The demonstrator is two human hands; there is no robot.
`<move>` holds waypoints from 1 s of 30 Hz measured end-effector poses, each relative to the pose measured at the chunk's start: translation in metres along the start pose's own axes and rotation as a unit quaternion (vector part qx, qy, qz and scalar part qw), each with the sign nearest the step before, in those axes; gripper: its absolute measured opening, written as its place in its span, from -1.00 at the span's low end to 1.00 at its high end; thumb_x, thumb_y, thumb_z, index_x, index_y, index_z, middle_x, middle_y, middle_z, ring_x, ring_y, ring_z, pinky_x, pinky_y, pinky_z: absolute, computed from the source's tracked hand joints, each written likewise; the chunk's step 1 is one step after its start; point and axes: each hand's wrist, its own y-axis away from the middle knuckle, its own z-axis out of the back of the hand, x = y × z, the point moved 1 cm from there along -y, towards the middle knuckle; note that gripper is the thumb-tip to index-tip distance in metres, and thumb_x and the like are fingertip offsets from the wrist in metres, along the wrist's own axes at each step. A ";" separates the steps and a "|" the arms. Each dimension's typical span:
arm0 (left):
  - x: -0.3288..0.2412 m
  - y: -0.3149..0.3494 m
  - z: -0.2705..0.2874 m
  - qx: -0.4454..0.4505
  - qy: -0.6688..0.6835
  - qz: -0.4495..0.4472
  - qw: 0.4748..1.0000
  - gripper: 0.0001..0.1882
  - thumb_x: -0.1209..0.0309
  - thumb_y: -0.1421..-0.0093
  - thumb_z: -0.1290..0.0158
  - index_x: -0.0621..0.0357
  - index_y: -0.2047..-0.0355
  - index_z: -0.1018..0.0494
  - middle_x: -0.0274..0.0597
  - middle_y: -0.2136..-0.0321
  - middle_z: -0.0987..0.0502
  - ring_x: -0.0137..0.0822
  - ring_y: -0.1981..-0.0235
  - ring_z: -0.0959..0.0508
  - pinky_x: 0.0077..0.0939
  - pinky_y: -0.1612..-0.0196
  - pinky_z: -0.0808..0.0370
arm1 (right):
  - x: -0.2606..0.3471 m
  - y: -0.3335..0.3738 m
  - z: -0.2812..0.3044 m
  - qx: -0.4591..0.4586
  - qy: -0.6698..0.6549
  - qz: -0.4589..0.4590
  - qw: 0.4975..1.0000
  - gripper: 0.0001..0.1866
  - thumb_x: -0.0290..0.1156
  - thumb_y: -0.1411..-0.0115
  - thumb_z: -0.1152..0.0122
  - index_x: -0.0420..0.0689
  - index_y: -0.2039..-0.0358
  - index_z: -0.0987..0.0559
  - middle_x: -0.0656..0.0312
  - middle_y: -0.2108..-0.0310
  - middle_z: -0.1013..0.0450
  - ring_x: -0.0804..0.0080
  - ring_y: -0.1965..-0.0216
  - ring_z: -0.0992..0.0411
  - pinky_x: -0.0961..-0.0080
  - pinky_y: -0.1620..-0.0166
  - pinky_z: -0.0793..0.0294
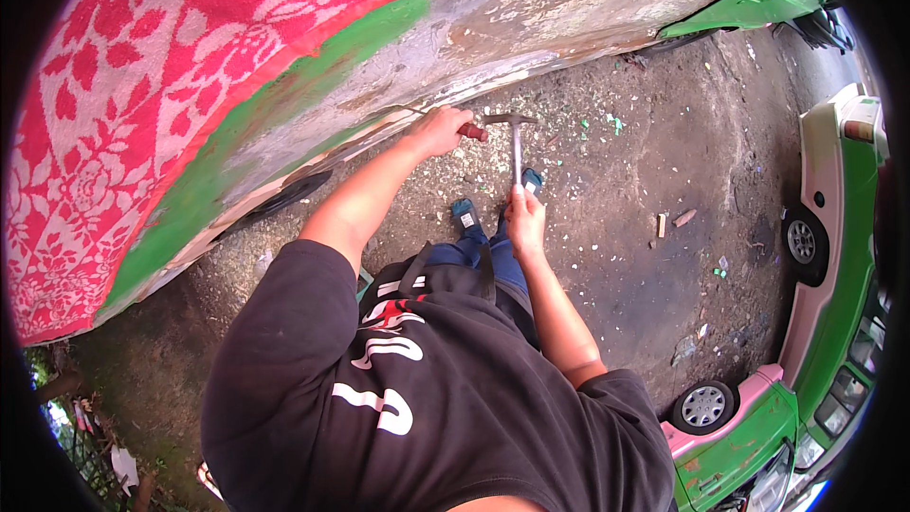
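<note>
My left hand [439, 132] is closed round a screwdriver-like tool with a reddish-brown handle [473, 133]. Its thin shaft points left to the lower edge of a car body panel [379, 62], where paint is worn to grey, white and brown patches; whether the tip touches is unclear. In my right hand [526, 218] is a hammer [517, 147] with a slim head and a metallic handle, gripped near its lower end. The hammer head is just right of the tool's handle, a small gap between them.
A red and white floral cloth [114, 133] covers the car's upper part. Paint flakes litter the rough ground [607, 190]. Small wooden blocks [661, 225] lie to the right. A green and white car [820, 256] stands at the far right, another green car [739, 427] below it.
</note>
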 end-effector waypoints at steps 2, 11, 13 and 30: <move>0.002 0.003 0.004 -0.020 0.020 -0.006 1.000 -0.83 0.62 0.09 -0.04 0.18 0.44 -0.34 0.03 0.51 -0.48 0.12 0.32 -0.50 -0.03 0.26 -0.38 | 0.012 0.007 0.005 -0.009 -0.135 -0.013 0.991 -0.64 -0.09 -0.40 0.05 -0.03 0.47 -0.38 0.51 0.71 -0.15 0.76 0.72 -0.09 0.70 0.69 -0.02; -0.015 0.022 0.026 -0.031 -0.009 -0.066 0.997 -0.78 0.49 0.10 -0.15 0.09 0.44 -0.34 -0.16 0.48 -0.46 -0.01 0.29 -0.48 -0.15 0.20 -0.36 | 0.023 0.029 0.050 -0.038 -0.099 -0.049 0.993 -0.61 -0.02 -0.40 0.09 0.00 0.48 -0.35 0.52 0.77 -0.08 0.75 0.81 0.02 0.68 0.76 0.07; -0.011 0.025 0.025 -0.023 -0.002 -0.070 0.997 -0.78 0.47 0.09 -0.16 0.09 0.44 -0.34 -0.17 0.49 -0.46 -0.02 0.29 -0.48 -0.15 0.20 -0.37 | 0.026 0.034 0.052 -0.042 -0.094 -0.056 0.993 -0.61 -0.02 -0.40 0.09 0.00 0.48 -0.35 0.52 0.77 -0.08 0.75 0.81 0.02 0.68 0.76 0.06; -0.009 0.015 0.025 -0.008 0.009 -0.022 1.000 -0.85 0.51 0.05 -0.09 0.17 0.44 -0.35 -0.01 0.49 -0.48 0.07 0.31 -0.50 -0.09 0.25 -0.41 | 0.004 0.029 -0.005 -0.029 -0.057 0.044 0.997 -0.61 -0.07 -0.40 0.05 -0.05 0.50 -0.36 0.48 0.74 -0.12 0.73 0.78 -0.02 0.69 0.75 0.05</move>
